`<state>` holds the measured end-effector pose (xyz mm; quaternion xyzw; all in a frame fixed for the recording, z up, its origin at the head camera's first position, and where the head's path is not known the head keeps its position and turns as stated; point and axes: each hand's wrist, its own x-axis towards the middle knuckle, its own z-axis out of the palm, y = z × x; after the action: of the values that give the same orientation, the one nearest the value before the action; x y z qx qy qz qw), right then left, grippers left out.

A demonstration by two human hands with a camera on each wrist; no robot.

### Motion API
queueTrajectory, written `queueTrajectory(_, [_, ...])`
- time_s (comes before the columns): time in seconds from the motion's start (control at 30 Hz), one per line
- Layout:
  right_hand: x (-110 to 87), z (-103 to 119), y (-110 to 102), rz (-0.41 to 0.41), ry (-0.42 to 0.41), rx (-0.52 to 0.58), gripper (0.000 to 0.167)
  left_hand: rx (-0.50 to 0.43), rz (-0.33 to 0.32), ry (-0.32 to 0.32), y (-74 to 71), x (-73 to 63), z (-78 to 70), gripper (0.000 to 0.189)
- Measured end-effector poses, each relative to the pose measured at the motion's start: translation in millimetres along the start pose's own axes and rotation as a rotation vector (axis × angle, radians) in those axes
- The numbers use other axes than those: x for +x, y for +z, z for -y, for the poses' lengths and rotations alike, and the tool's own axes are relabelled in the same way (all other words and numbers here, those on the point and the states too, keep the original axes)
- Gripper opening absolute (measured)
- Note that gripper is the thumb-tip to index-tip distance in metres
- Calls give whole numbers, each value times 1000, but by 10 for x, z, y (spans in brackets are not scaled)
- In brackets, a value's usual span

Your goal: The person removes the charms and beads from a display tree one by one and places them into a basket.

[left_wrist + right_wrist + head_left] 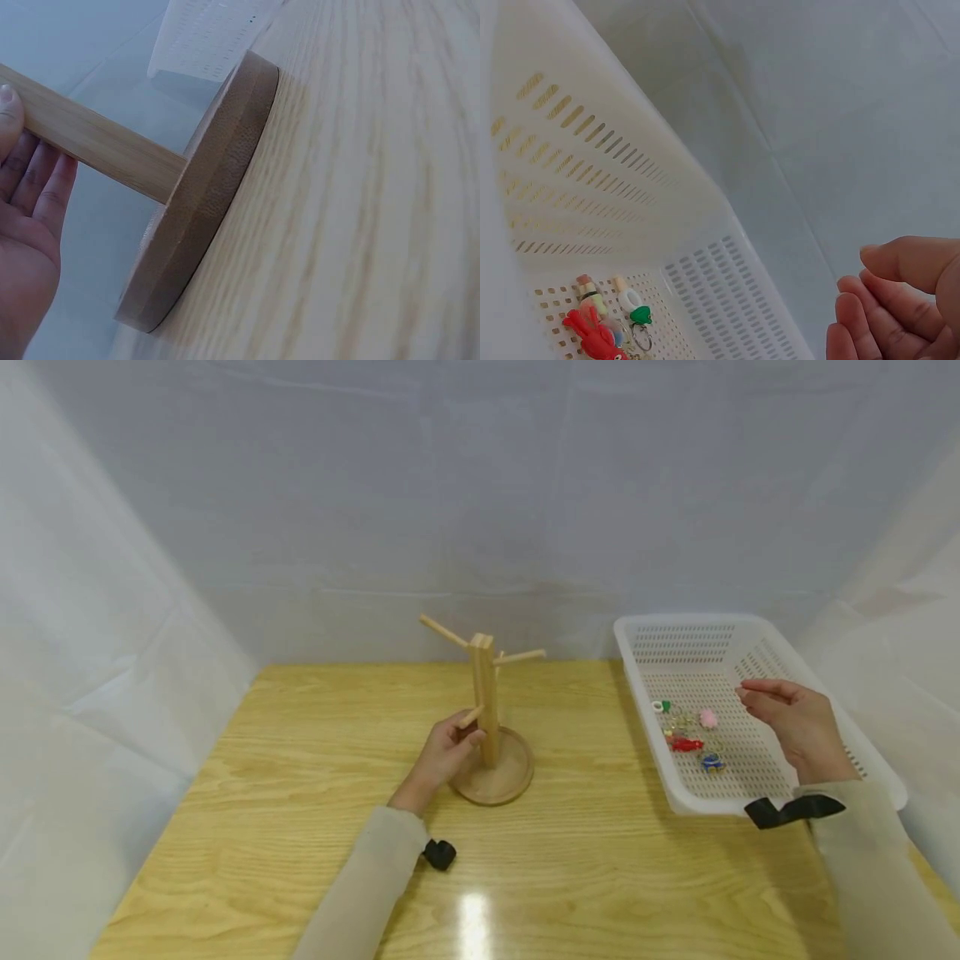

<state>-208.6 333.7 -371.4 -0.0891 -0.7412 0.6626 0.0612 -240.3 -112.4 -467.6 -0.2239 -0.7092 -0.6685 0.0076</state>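
Note:
A wooden peg stand (486,693) with a round base and slanted pegs stands upright on the table. My left hand (447,750) holds its post low down, just above the base. In the left wrist view the thumb lies on one side of the post (97,139) and the fingers (56,187) on the other. Over the right part of a white plastic basket (652,727) hovers my right hand (802,727), its fingers loosely bent with nothing between them. Small keychains lie on the basket floor: a red one (686,744), a pink one (708,718) and a blue one (712,763).
The wood-grain table (337,860) carries the stand at its middle and the basket at its right. A white-and-green keychain (636,306) lies by the red one in the basket. Pale sheeting (480,510) hangs behind and at both sides.

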Motion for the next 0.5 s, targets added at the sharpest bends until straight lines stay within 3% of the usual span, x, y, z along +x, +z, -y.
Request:
queueTrajectory(0.2, [49, -102, -20, -5, -36, 34, 10, -12, 8, 1, 2, 1, -11, 33])
queueTrajectory(0.37, [19, -95, 8, 38, -89, 74, 7, 3, -3, 5, 4, -1, 2, 32])
queueTrajectory(0.5, [-42, -14, 63, 46, -99, 10, 6, -1, -12, -10, 8, -6, 16, 33])
